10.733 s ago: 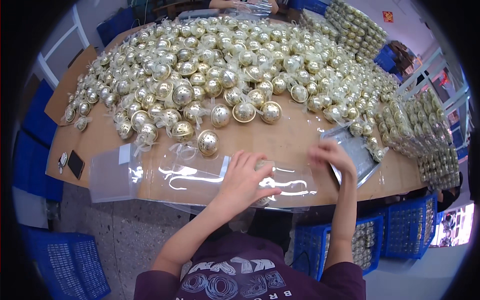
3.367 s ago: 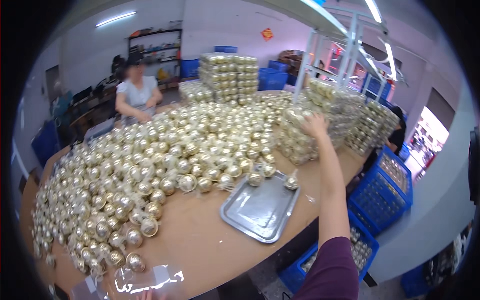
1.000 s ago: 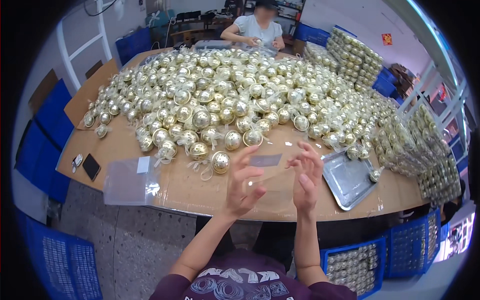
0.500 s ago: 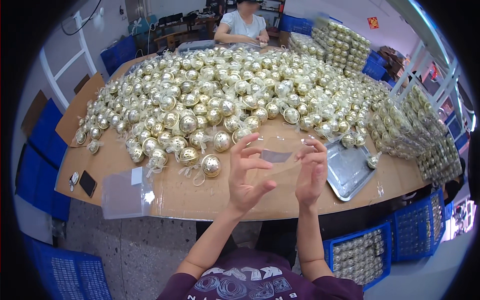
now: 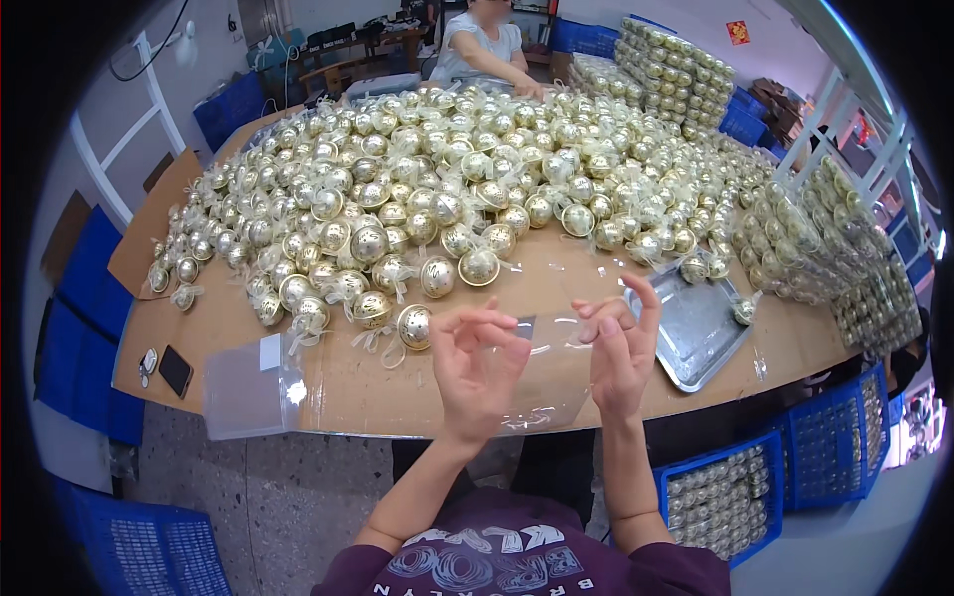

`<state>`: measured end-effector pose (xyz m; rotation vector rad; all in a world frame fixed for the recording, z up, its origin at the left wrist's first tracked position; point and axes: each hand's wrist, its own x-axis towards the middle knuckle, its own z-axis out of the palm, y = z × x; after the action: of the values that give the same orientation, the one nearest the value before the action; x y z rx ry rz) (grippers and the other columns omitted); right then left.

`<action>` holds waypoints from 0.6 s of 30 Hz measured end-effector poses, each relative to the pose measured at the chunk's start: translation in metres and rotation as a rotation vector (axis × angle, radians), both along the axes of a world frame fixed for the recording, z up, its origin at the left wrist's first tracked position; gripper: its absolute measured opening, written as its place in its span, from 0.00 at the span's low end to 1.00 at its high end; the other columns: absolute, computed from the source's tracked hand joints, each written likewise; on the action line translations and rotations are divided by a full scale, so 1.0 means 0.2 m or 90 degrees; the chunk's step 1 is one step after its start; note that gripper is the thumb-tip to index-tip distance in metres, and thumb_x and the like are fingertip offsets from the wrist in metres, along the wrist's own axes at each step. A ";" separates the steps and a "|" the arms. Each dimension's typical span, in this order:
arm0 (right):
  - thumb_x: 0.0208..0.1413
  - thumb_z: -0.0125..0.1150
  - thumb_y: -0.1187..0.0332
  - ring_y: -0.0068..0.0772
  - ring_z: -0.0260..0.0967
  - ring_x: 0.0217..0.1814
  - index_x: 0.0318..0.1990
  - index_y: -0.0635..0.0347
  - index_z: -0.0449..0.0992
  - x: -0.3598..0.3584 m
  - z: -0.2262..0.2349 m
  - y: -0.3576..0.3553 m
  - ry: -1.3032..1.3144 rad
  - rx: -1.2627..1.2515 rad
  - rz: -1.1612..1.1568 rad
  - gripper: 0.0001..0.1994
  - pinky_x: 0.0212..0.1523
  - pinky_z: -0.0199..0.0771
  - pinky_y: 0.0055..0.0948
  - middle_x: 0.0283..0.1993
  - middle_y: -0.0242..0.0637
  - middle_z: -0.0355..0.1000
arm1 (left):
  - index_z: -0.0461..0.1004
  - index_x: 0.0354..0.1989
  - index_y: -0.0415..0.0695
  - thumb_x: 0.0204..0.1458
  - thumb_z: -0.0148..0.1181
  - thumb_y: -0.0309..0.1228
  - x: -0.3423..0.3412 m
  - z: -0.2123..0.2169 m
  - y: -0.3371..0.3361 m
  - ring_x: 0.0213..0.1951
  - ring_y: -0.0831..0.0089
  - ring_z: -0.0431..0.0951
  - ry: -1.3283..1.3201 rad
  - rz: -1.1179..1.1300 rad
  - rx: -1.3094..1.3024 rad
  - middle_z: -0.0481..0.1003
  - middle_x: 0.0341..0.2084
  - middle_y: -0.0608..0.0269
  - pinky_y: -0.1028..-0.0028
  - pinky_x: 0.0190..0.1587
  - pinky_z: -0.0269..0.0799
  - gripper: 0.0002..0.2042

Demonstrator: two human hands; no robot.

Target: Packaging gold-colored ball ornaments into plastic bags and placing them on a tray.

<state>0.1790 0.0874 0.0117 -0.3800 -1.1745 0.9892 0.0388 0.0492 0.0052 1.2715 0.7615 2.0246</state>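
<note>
A clear plastic sheet (image 5: 554, 372), thin and curved, stretches between my two hands above the near part of the table. My left hand (image 5: 472, 372) is closed in a pinch on its left edge. The thumb and fingers of my right hand (image 5: 622, 363) pinch the opposite edge, with the index finger raised. Beyond my hands a large heap of gold ball ornaments (image 5: 422, 214) with pale ribbons covers the table. A stack of flat clear plastic pieces (image 5: 238, 397) lies to the left near the edge, with a white label on top.
The metal tray (image 5: 686, 343) sits right of my right hand, a few balls at its far edge. Packed balls (image 5: 825, 248) are stacked at right; blue crates (image 5: 720, 502) stand below. A phone (image 5: 176, 371) lies far left. A co-worker (image 5: 482, 50) reaches across the far side.
The clear sheet has come down nearer the table's front edge and is more bent. My left hand has lowered and its fingers have closed in. The co-worker's arm now stretches toward the heap.
</note>
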 end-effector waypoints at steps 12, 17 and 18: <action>0.43 0.69 0.73 0.30 0.70 0.33 0.36 0.62 0.80 0.13 0.46 -0.05 -0.746 0.102 0.126 0.10 0.34 0.69 0.27 0.29 0.35 0.74 | 0.54 0.44 0.40 0.52 0.54 0.14 0.03 -0.03 -0.16 0.35 0.74 0.73 0.090 0.035 0.051 0.68 0.36 0.54 0.66 0.50 0.67 0.17; 0.44 0.69 0.72 0.33 0.72 0.32 0.36 0.64 0.79 0.13 0.51 -0.04 -0.784 0.133 0.167 0.10 0.32 0.70 0.28 0.30 0.35 0.74 | 0.51 0.43 0.44 0.53 0.51 0.16 0.05 0.00 -0.16 0.35 0.73 0.71 0.083 0.052 0.024 0.70 0.26 0.60 0.69 0.48 0.66 0.17; 0.44 0.69 0.72 0.34 0.71 0.32 0.35 0.64 0.79 0.11 0.51 -0.07 -0.807 0.162 0.116 0.10 0.32 0.70 0.29 0.30 0.36 0.73 | 0.51 0.42 0.44 0.53 0.51 0.16 0.04 0.00 -0.16 0.34 0.73 0.71 0.087 0.043 0.024 0.69 0.27 0.60 0.70 0.46 0.67 0.16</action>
<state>0.2019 0.0730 0.1144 -0.7430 -2.4800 0.6871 0.0473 0.0167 0.0056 1.4352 0.8420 2.0301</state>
